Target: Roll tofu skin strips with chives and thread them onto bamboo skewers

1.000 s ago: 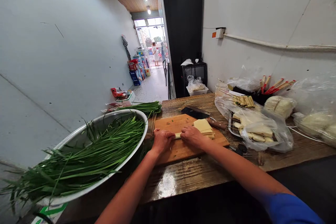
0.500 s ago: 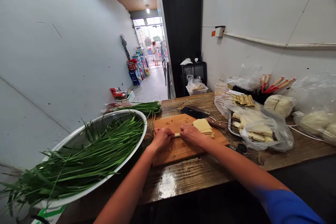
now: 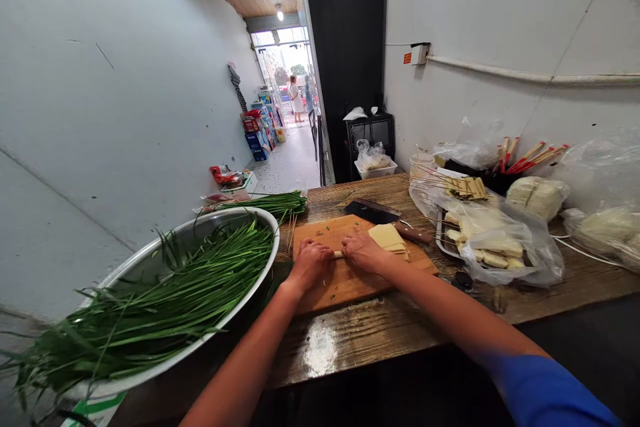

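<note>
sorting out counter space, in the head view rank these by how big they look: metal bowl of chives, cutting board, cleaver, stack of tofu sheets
1. metal bowl of chives, though it sits nearest the camera, which inflates it
2. cutting board
3. cleaver
4. stack of tofu sheets

Bowl [image 3: 150, 267] left of cutting board [image 3: 350, 280]; cleaver [image 3: 380, 215] behind; tray [image 3: 443, 240] right.

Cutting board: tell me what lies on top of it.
On the cutting board: both hands pressing a pale roll, a stack of tofu sheets, green bits. The roll's ends are covered.
</note>
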Demonstrator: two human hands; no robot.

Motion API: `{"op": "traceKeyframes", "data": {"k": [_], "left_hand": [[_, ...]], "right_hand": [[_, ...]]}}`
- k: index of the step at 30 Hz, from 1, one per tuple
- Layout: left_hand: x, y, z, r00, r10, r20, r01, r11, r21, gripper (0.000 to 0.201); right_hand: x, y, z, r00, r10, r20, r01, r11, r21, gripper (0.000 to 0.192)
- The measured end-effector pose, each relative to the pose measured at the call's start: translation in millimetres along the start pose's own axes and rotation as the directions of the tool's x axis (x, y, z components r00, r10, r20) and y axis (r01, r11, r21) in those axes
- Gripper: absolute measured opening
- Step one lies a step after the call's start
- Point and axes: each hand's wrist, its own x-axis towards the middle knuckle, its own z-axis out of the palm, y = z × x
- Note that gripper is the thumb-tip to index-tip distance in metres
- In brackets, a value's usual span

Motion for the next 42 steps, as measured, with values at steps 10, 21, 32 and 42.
{"op": "traceKeyframes", "data": {"k": [10, 21, 32, 42], "left_hand": [[-8.3, -11.5, 24.4, 0.988, 0.003, -0.157, -0.016, 0.996, -0.085, 0.028], [-9.7, -14.2, 35.2, 0.978, 0.045, -0.204, -0.072, 0.989, -0.128, 0.025], [-7.4, -22.3, 45.8, 0.98, 0.059, -0.189, -0.08, 0.991, -0.106, 0.022], [-8.6, -26.0, 50.4, 0.97, 0.074, -0.23, -0.103, 0.988, -0.117, 0.021]], "right_hand": [[-4.8, -23.1, 1.6, 0.995, 0.084, -0.044, -0.086, 0.995, -0.055, 0.025], [-35.8, -81.2, -17.8, 0.95, 0.184, -0.252, -0.173, 0.983, 0.067, 0.027], [-34.9, -205.5, -2.3, 0.943, -0.216, -0.255, 0.261, 0.952, 0.162, 0.02], [-73.8, -198.7, 23.3, 0.871, -0.177, -0.458, 0.25, 0.963, 0.104, 0.013]]}}
